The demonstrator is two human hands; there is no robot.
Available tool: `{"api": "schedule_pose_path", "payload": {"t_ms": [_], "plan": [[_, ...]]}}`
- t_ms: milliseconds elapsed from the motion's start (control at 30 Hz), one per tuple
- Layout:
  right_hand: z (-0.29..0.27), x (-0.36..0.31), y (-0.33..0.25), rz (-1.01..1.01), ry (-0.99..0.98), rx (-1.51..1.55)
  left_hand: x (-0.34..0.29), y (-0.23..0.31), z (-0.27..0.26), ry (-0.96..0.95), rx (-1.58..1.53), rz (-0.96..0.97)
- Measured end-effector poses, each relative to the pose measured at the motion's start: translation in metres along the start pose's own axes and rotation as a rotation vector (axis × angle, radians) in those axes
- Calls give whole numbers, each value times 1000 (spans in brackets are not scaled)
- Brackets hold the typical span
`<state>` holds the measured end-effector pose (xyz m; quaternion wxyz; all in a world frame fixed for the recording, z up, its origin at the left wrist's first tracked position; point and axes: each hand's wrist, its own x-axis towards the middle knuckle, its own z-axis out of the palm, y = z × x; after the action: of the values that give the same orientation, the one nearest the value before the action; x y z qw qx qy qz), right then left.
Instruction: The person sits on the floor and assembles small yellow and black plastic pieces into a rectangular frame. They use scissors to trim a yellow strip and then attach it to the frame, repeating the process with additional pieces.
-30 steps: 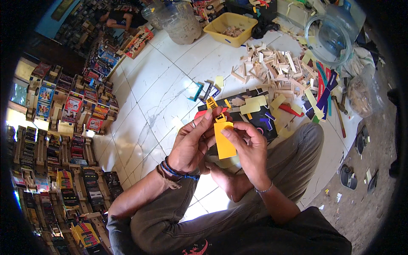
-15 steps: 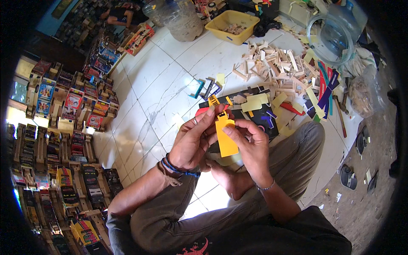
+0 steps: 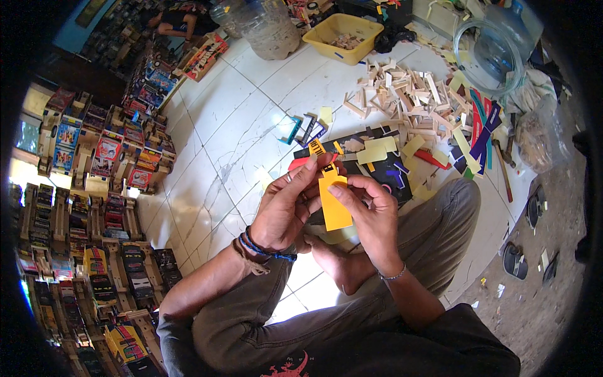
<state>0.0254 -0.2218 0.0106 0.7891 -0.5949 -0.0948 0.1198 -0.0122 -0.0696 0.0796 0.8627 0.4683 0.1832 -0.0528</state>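
Note:
Between both hands, above my crossed legs, is a yellow strip (image 3: 336, 210) with dark printing near its far end. My left hand (image 3: 284, 204) is closed, its thumb and fingers pinching the strip's upper part. My right hand (image 3: 375, 213) pinches the right edge of the broad plain yellow end between thumb and fingers. Whether the strip is one piece or two overlapping pieces is hidden by the fingers. Just beyond the hands lies a black board (image 3: 405, 185) with pale yellow paper pieces (image 3: 372, 155) and purple scraps on it.
A heap of small wooden pieces (image 3: 408, 103) lies beyond the board, with a yellow basin (image 3: 342, 38) behind it. Rows of wooden toy trucks (image 3: 103, 151) stand at the left. A hammer (image 3: 502, 169) and sandals (image 3: 515, 261) lie at the right. Another person (image 3: 179, 25) sits far left.

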Motion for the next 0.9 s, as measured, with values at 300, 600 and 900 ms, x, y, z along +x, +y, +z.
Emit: {"api": "schedule_pose_path", "payload": {"t_ms": [300,600,900], "plan": [[-1,-1,-1,-47,29,-86,1,-8,-2,-31,62,67],[1,0,-4,-118,17,-153,5,-9,-9,-6,29,68],[-9,7,-11,-61,25,-229,2,-6,-7,49,286,222]]}}
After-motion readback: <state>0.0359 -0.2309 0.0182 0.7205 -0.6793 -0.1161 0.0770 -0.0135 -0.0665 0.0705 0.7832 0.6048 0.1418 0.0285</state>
